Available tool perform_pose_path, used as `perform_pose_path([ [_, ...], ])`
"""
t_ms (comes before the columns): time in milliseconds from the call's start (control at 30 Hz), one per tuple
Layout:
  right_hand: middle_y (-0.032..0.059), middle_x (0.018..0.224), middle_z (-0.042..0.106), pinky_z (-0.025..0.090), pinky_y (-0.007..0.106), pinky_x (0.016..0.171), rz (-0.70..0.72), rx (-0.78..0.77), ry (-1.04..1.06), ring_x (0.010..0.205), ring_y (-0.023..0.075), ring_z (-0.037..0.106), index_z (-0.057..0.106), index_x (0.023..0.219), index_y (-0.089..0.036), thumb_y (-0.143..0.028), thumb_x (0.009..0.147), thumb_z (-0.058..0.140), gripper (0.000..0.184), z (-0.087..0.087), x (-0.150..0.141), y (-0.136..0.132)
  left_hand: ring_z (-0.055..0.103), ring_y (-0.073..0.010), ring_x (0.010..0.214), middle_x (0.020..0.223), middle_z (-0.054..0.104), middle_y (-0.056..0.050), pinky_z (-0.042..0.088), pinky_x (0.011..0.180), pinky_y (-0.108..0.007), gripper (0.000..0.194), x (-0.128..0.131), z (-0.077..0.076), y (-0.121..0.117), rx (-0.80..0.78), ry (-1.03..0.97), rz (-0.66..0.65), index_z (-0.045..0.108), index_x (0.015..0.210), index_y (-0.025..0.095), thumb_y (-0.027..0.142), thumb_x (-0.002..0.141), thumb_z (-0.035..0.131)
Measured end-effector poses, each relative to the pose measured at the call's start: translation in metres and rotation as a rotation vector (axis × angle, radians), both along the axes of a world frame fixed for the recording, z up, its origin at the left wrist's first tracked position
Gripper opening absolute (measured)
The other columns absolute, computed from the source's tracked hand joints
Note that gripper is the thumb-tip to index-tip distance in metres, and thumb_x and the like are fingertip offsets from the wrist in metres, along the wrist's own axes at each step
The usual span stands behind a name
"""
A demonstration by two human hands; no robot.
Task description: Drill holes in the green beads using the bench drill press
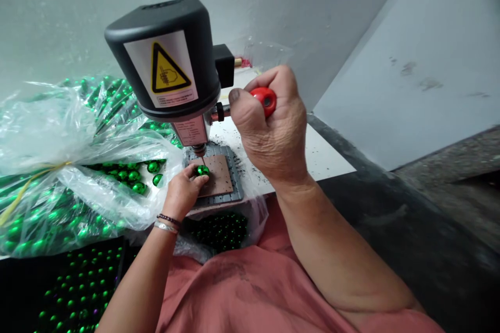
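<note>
Left hand (183, 192): narrow, with thumb and fingertips pinching a shiny green bead (202, 170) on a brown plate (215, 176).
Right hand (269, 125): closed in a fist around a red handle (266, 101), which stuck out from the side of a bench drill (162, 57).
Bead: round, glossy and metallic green, sitting on the plate directly under a thin drill bit (203, 160); whether the tip touched it was too small to tell.
Labels: one white sticker (162, 70) on the drill's black domed head carried a yellow warning triangle with a hand pictogram, and its small print could not be read. A second, pinkish label (190, 131) sat below it, also unreadable. No brand could be read.
Counts: two hands, one pinched bead, one drill, two bracelets (167, 222) on the left wrist, and too many loose beads to count.
Under the plate: a dark ridged mat (230, 195) on a white bench (324, 158), scattered with dark specks (244, 169).
Around: green beads (133, 174) lay beside the mat, partly under a clear plastic bag (47, 130) with a yellow tie (27, 187). More beads filled black trays (78, 286) (219, 231) below the bench edge, near a pink shirt (242, 291).
</note>
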State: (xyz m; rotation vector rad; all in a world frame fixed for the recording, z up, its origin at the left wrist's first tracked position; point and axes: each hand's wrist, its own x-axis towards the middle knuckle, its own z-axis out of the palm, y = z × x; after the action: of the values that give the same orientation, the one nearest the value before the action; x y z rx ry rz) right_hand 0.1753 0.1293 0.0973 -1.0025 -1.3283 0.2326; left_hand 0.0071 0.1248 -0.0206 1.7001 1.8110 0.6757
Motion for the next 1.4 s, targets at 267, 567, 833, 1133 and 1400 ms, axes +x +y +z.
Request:
perform_pose_path([
  [267,-0.008,0.058,0.038,0.037,0.014,0.049,-0.002,-0.019,-0.023,0.049,-0.0003,0.034,0.041,0.074,-0.019,-0.038,0.078,0.053,0.022,0.0,0.002,-0.001,0.064,-0.021,0.089,0.102,0.071,-0.007,0.046,0.076,-0.028,0.042,0.007,0.006,0.005,0.011,0.201,-0.047,0.064,0.114,0.023,0.041,0.076,0.059],
  [567,-0.0081,0.063,0.041,0.039,0.014,0.049,-0.07,0.013,-0.024,0.05,-0.0008,0.039,0.043,0.074,-0.02,-0.037,0.079,0.054,0.02,-0.006,-0.001,-0.005,0.065,-0.0241,0.091,0.105,0.07,-0.009,0.044,0.073,-0.03,0.042,0.012,0.013,0.003,-0.031,0.36,-0.058,0.063,0.116,0.025,0.043,0.079,0.054],
  [833,-0.0055,0.064,0.047,0.04,0.023,0.053,-0.122,0.019,0.001,0.053,0.0042,0.045,0.045,0.074,-0.021,-0.039,0.077,0.056,0.021,-0.018,-0.002,-0.001,0.063,-0.0225,0.09,0.103,0.068,-0.007,0.043,0.07,-0.028,0.038,0.012,0.008,0.004,-0.042,0.374,-0.037,0.063,0.113,0.027,0.043,0.079,0.056],
  [1133,-0.0029,0.068,0.045,0.04,0.029,0.061,-0.31,-0.052,-0.06,0.062,0.0096,0.052,0.046,0.073,-0.024,-0.037,0.075,0.052,0.015,-0.032,-0.007,-0.014,0.062,-0.0216,0.088,0.101,0.067,-0.006,0.043,0.071,-0.028,0.034,0.012,0.007,0.003,-0.058,0.344,-0.055,0.064,0.11,0.027,0.04,0.08,0.056],
  [1400,-0.0023,0.063,0.048,0.039,0.032,0.059,-0.35,0.053,-0.068,0.057,0.012,0.051,0.046,0.074,-0.022,-0.045,0.073,0.055,0.025,-0.046,-0.004,-0.01,0.062,-0.02,0.088,0.102,0.067,-0.005,0.043,0.071,-0.026,0.034,0.012,0.005,0.003,-0.048,0.365,-0.053,0.063,0.111,0.028,0.04,0.08,0.057],
])
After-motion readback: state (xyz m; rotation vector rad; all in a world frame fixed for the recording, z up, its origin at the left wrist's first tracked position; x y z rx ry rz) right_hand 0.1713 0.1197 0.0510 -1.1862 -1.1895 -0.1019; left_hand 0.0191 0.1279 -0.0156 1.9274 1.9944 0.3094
